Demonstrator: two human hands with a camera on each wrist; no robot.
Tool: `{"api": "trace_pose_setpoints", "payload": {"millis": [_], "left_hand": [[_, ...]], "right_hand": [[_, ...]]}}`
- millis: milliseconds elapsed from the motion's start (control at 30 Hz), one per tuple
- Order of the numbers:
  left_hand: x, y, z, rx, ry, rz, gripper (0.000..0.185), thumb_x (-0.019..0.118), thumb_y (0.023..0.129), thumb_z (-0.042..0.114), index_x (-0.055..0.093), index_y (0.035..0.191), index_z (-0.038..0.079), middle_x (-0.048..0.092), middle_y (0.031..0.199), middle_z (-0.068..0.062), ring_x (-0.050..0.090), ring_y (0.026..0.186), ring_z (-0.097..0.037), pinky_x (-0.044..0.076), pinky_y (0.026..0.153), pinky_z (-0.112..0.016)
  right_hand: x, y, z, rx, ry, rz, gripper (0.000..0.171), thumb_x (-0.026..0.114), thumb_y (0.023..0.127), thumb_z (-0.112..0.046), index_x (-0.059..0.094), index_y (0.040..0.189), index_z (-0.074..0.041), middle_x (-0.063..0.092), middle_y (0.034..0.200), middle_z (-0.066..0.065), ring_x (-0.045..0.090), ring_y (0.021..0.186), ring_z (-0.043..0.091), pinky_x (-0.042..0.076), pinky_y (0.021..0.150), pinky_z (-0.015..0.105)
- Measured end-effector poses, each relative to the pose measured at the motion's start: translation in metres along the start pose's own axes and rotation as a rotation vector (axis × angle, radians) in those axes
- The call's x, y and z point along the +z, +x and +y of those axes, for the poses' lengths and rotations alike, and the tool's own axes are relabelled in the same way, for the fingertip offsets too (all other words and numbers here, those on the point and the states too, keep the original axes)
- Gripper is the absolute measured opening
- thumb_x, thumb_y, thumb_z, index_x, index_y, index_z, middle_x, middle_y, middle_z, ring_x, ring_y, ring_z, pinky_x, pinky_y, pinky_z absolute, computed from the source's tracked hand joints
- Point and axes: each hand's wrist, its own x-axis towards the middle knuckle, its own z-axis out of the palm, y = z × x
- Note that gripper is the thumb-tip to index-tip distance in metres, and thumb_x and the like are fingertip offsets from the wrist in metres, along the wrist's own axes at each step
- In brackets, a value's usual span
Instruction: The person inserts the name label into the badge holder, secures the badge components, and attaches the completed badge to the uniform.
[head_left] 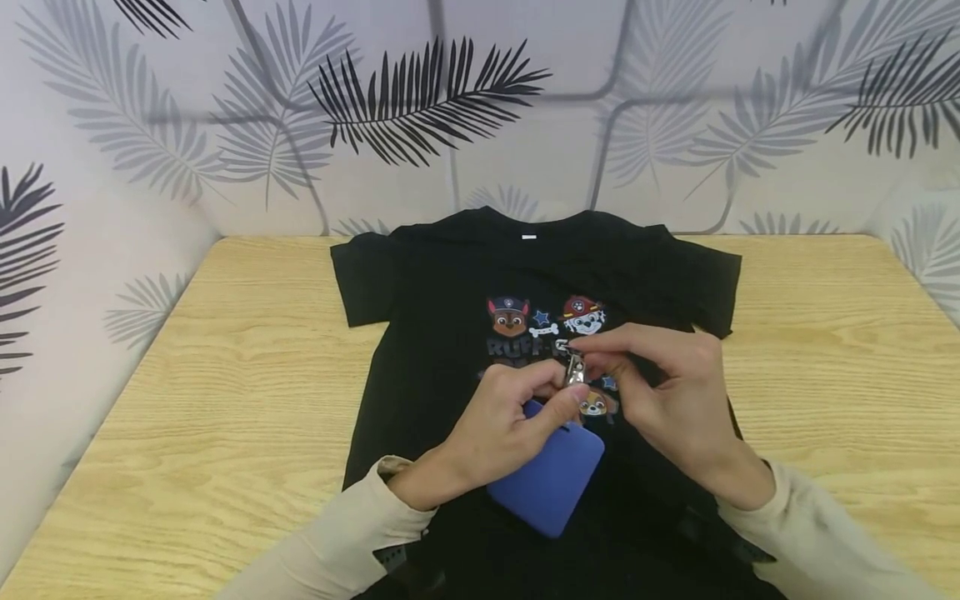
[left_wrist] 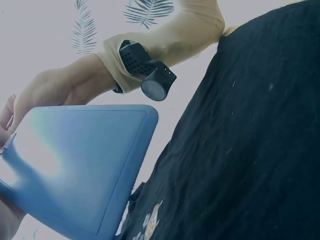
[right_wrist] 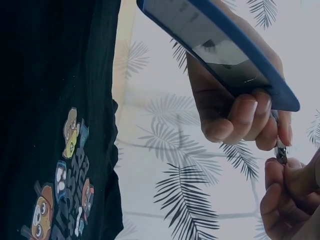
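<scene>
while both hands meet above the middle of the shirt, a small metal clip point(head_left: 575, 367) sits pinched between them, raised off the cloth and roughly upright. the right hand point(head_left: 660, 392) curls its thumb and fingers round the clip's upper part; the left hand point(head_left: 502, 425) pinches its lower end with thumb and forefinger, its other fingers wrapped round a blue card holder point(head_left: 551, 479) that hangs tilted beneath the palm. from the right wrist view the holder point(right_wrist: 220, 50) shows a dark clear window on one face, and the clip point(right_wrist: 281, 152) is a thin sliver between the fingertips of the two hands. from the left wrist view the holder's plain blue back point(left_wrist: 80, 165) fills the near left, with the clip barely seen at the left edge.

under the hands lies a black t-shirt point(head_left: 442, 317), spread flat with its collar far and its cartoon dog print partly covered by the fingers. it rests on a pale wooden table point(head_left: 225, 375). beige sleeves point(head_left: 337, 542) come in from the near edge.

bare wood lies open to the left and right of the shirt. a leaf-patterned wall point(head_left: 420, 108) closes the far side and wraps round the left and right edges of the table.
</scene>
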Motion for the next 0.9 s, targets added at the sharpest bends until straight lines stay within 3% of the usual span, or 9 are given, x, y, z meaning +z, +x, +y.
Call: {"api": "trace_pose_setpoints", "payload": {"millis": [133, 233, 300, 433, 567, 733, 900], "left_hand": [[0.004, 0.0, 0.0, -0.034, -0.043, 0.012, 0.019, 0.056, 0.095, 0.003, 0.059, 0.076, 0.005, 0.071, 0.074, -0.008, 0.06, 0.064, 0.003, 0.039, 0.045, -0.018], [0.006, 0.001, 0.0, -0.056, -0.035, 0.042, 0.018, 0.056, 0.096, 0.005, 0.06, 0.077, 0.005, 0.069, 0.07, -0.005, 0.055, 0.061, 0.002, 0.038, 0.047, -0.018], [0.008, 0.001, 0.0, -0.077, -0.023, 0.074, 0.018, 0.056, 0.096, 0.006, 0.061, 0.079, 0.005, 0.068, 0.068, -0.003, 0.052, 0.061, 0.0, 0.038, 0.05, -0.019], [0.01, -0.001, 0.0, -0.148, 0.003, 0.139, 0.018, 0.058, 0.096, 0.01, 0.064, 0.08, 0.003, 0.066, 0.062, -0.001, 0.051, 0.061, -0.003, 0.04, 0.053, -0.021], [0.016, 0.0, -0.003, -0.215, -0.005, 0.148, 0.021, 0.058, 0.097, 0.013, 0.065, 0.08, 0.002, 0.062, 0.056, -0.001, 0.045, 0.056, -0.006, 0.037, 0.051, -0.022], [0.027, 0.009, -0.005, -0.316, -0.117, 0.083, 0.023, 0.056, 0.099, 0.015, 0.067, 0.086, -0.001, 0.068, 0.067, -0.006, 0.044, 0.054, -0.005, 0.035, 0.051, -0.02], [0.03, 0.015, -0.01, -0.463, -0.21, -0.02, 0.027, 0.052, 0.1, 0.016, 0.068, 0.102, -0.004, 0.069, 0.09, -0.014, 0.058, 0.071, -0.001, 0.05, 0.065, -0.017]], "right_hand": [[0.0, 0.0, 0.001, -0.033, 0.017, 0.049, 0.031, 0.067, 0.071, 0.025, 0.075, 0.09, 0.002, 0.072, 0.078, 0.01, 0.06, 0.059, 0.006, 0.036, 0.045, 0.014], [0.0, -0.001, 0.001, 0.005, 0.057, 0.054, 0.03, 0.07, 0.071, 0.023, 0.074, 0.094, 0.003, 0.073, 0.081, 0.012, 0.063, 0.065, 0.004, 0.034, 0.043, 0.014], [0.001, -0.001, 0.002, 0.084, 0.109, 0.035, 0.026, 0.071, 0.075, 0.019, 0.073, 0.096, 0.004, 0.073, 0.082, 0.012, 0.067, 0.07, 0.006, 0.039, 0.045, 0.014], [0.002, -0.003, 0.007, 0.364, 0.27, -0.032, 0.013, 0.067, 0.088, 0.002, 0.071, 0.1, 0.003, 0.072, 0.079, 0.005, 0.068, 0.072, 0.012, 0.053, 0.059, 0.022], [0.002, -0.007, 0.013, 0.612, 0.409, -0.088, 0.02, 0.061, 0.095, -0.012, 0.069, 0.104, 0.004, 0.072, 0.082, 0.001, 0.065, 0.073, 0.017, 0.056, 0.071, 0.027], [-0.004, -0.015, 0.027, 0.789, 0.624, -0.067, 0.016, 0.058, 0.097, -0.014, 0.072, 0.099, -0.008, 0.073, 0.09, 0.0, 0.068, 0.083, 0.012, 0.056, 0.078, 0.024], [-0.018, -0.018, 0.048, 0.9, 0.784, -0.04, 0.018, 0.056, 0.098, -0.019, 0.071, 0.091, -0.012, 0.073, 0.084, 0.002, 0.07, 0.078, 0.012, 0.057, 0.072, 0.025]]}}
